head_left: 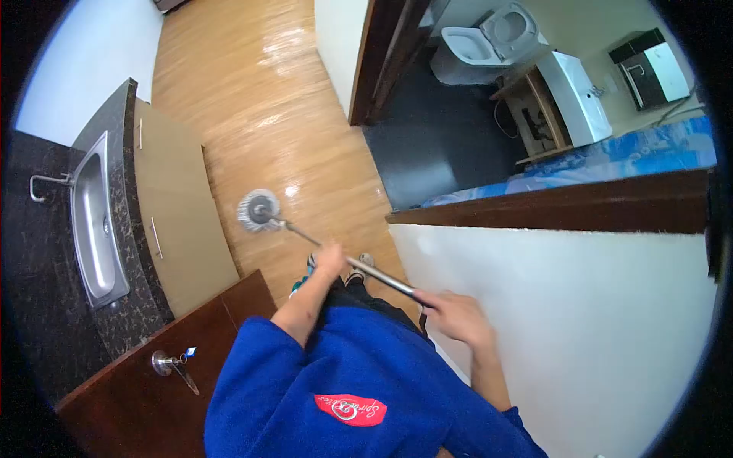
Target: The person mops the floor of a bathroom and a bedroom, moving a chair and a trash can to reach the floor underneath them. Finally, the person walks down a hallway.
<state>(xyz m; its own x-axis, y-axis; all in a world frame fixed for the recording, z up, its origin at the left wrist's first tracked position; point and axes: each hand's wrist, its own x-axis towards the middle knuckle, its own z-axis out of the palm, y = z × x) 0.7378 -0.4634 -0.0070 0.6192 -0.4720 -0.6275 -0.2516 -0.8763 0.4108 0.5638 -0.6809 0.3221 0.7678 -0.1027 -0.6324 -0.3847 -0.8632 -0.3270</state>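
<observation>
That mop head (258,211) is a grey-white tangle around a darker grey hub, on a shiny silver handle (347,262). The floor (267,114) is warm honey-coloured wood with plank lines and a white glare streak. The countertop (46,252) is black stone with pale speckles and veins, around a steel-grey sink (93,229); the cabinet fronts (179,221) below are plain beige. The door (137,382) is dark reddish brown with a silver knob (162,362) — a little blue tag hangs off its key. The person's top (343,382) is bright royal blue with a red patch lettered in white. The wall (573,320) is white, and the toilet (489,38) is white against a near-black floor.
</observation>
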